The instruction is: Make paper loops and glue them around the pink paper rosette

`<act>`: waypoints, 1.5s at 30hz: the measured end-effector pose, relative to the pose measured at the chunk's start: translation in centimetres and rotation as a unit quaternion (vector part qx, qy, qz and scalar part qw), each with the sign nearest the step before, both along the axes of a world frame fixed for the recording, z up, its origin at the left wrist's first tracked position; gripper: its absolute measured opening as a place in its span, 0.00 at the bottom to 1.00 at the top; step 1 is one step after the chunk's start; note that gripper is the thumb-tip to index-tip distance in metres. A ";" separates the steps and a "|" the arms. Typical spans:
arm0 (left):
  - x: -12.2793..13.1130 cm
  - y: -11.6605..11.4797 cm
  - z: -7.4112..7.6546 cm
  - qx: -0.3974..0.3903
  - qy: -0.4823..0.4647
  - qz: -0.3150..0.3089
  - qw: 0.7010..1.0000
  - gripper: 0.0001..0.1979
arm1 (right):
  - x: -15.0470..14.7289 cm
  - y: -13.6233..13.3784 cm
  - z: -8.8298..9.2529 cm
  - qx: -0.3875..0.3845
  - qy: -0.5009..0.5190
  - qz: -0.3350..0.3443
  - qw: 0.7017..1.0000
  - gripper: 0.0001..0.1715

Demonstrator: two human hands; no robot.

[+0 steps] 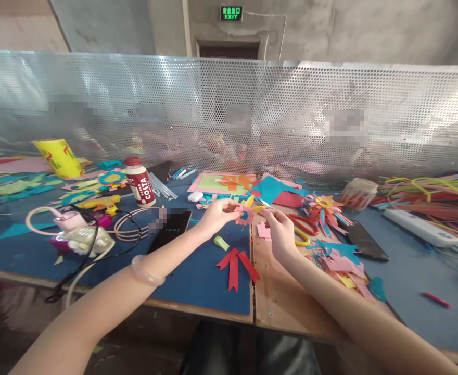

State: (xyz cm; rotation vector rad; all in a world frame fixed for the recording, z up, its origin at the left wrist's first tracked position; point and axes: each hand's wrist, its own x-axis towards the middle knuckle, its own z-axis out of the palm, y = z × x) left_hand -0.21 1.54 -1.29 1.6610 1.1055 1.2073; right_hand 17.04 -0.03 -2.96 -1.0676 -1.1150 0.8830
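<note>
My left hand (220, 214) is closed in a pinch on the edge of a small pink paper flower (244, 221) with a blue centre. A yellow paper petal (250, 201) stands up from the flower's upper edge. Just to the right, my right hand (281, 234) pinches another yellow paper petal (259, 209) close to the flower; whether the two touch, I cannot tell. Below the hands lie red notched paper strips (232, 268) and a curled light green strip (221, 242). Scissors handles (306, 225) show just beyond my right hand.
A red-capped bottle (139, 182), a yellow tape roll (58, 158), a yellow glue gun (104, 203) and cables stand left. A dark phone (170, 229) lies near my left forearm. Paper scraps (344, 263) and a white power strip (422, 228) are right. A perforated metal screen (198, 114) borders the back.
</note>
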 end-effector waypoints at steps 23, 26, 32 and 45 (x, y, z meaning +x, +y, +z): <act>-0.1 -0.3 0.3 -0.009 -0.008 0.004 1.000 0.10 | 0.1 -0.1 -0.2 0.001 -0.022 0.011 1.000 0.17; -0.1 -0.1 0.1 -0.007 -0.011 0.010 1.000 0.10 | 0.1 -0.1 -0.2 0.002 -0.023 0.011 1.000 0.18; 0.0 -0.2 0.2 -0.009 -0.015 0.010 1.000 0.10 | 0.0 -0.1 -0.4 0.000 -0.017 0.021 1.000 0.16; 0.1 -0.3 0.3 -0.013 -0.023 0.019 0.999 0.10 | -0.1 -0.5 -0.1 -0.007 0.010 0.034 0.999 0.17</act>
